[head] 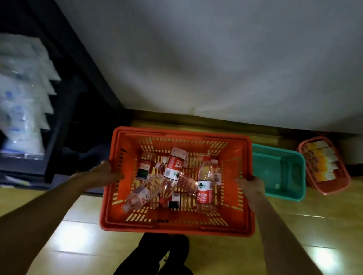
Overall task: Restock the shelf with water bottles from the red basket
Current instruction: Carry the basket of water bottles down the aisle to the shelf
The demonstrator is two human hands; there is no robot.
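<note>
A person is holding the red basket [123,152] out in front of the body with both hands, one on each short side, so that it is hanging above the tiled floor [304,228] and over the person's dark trouser legs [155,264]. The left hand [108,173] is gripping the basket's left rim, its fingers curling over the edge toward the inside, and the right hand [250,185] is gripping the right rim with the fingers wrapping round the outside, though motion blur is softening the fingertips on both sides. Inside the basket, several clear water bottles [205,184] with red labels and red caps are lying in a loose pile on the slatted bottom, crossing over one another at different angles; one bottle near the right is lying roughly lengthwise with its cap toward the far wall of the basket, and another at the lower left is slanting with one end toward the near left corner. The dark shelf [64,119] is standing to the left, and it is carrying a stack of pale, blue-marked plastic packs [20,112]. Just beside the basket's right end a teal tub [297,177] is sitting on the floor against the grey wall [213,47], and beyond it a smaller pink basket [334,185] is holding a row of orange-and-white cartons [319,159]
</note>
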